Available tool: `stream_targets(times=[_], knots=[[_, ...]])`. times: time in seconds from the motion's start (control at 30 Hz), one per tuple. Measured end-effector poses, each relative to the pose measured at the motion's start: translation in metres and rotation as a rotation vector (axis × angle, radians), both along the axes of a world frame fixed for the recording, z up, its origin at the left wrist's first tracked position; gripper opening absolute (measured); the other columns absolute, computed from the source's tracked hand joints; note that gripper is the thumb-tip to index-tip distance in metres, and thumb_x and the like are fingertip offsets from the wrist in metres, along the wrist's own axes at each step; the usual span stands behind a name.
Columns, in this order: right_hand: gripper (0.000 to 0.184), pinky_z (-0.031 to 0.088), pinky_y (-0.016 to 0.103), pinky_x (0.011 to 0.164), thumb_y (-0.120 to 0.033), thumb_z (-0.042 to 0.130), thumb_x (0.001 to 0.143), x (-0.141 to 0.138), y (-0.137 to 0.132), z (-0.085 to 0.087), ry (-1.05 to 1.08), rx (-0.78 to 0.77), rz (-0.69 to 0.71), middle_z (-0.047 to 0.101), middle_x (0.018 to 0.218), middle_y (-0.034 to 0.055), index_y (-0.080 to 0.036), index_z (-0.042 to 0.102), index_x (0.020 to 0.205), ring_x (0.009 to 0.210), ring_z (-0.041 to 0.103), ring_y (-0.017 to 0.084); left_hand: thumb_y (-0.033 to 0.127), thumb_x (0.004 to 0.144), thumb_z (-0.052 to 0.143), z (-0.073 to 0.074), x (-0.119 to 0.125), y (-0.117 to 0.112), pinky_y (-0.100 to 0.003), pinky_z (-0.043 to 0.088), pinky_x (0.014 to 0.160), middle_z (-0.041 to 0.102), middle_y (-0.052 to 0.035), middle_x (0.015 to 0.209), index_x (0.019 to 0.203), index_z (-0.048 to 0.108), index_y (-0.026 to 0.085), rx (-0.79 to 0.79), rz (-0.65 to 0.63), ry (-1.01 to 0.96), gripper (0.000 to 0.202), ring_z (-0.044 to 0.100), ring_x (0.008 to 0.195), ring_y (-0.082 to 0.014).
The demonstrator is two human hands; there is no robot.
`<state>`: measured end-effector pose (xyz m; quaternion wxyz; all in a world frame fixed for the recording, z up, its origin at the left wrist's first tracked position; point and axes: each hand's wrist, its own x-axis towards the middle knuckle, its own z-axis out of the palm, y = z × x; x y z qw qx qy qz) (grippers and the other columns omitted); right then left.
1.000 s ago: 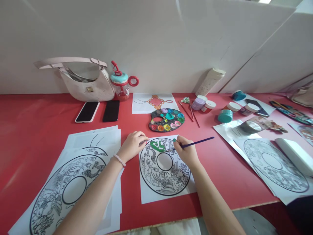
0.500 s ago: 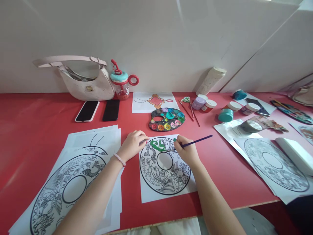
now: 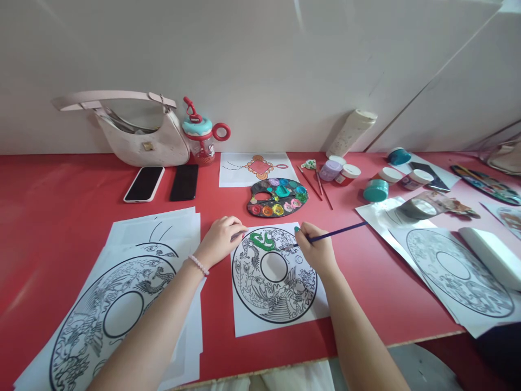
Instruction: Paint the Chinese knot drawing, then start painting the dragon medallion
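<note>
My right hand (image 3: 317, 247) grips a thin dark-blue paintbrush (image 3: 340, 232), its tip just over the upper right of a line drawing. That drawing, a black ring of dragon and phoenix figures on a white sheet (image 3: 244, 326), has one green-painted patch (image 3: 262, 240) near its top. My left hand (image 3: 223, 239) rests at the sheet's upper left edge, fingers stretched loosely towards it and nothing visible in them. Just beyond the sheet lies a paint palette (image 3: 271, 200) with several colours in its wells.
Printed sheets (image 3: 185, 239) lie under my left forearm. Behind them are two phones (image 3: 144, 184), a white handbag (image 3: 142, 146) and a red-handled cup (image 3: 201, 138). Spare brushes (image 3: 321, 182), paint jars (image 3: 375, 191) and a clear cup (image 3: 419, 206) stand right of the palette.
My right hand has shifted slightly right, taking the paintbrush with it, so more of the drawing's upper right shows. My left hand stays in place.
</note>
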<state>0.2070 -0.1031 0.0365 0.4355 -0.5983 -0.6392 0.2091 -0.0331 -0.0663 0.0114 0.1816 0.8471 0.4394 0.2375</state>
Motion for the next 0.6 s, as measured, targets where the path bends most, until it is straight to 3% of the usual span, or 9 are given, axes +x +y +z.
stream_targets(times=[0.33, 0.6], knots=[[0.027, 0.020, 0.021, 0.042, -0.018, 0.044, 0.070, -0.0065, -0.0006, -0.0033, 0.000, -0.054, 0.086, 0.022, 0.048, -0.0068, -0.021, 0.022, 0.055, 0.046, 0.022, 0.007, 0.017, 0.086, 0.051, -0.0036, -0.0006, 0.0011, -0.035, 0.044, 0.082, 0.061, -0.0029, 0.095, 0.097, 0.067, 0.022, 0.011, 0.000, 0.006, 0.020, 0.055, 0.088, -0.0173], [0.027, 0.018, 0.021, 0.041, -0.018, 0.044, 0.068, -0.0035, -0.0002, -0.0027, -0.004, -0.052, 0.052, 0.020, 0.048, -0.0070, -0.021, 0.021, 0.053, 0.045, 0.021, 0.006, 0.017, 0.085, 0.052, -0.0034, -0.0008, 0.0011, -0.034, 0.044, 0.082, 0.061, -0.0026, 0.095, 0.097, 0.067, 0.022, 0.004, -0.001, 0.009, 0.020, 0.055, 0.089, -0.0172]])
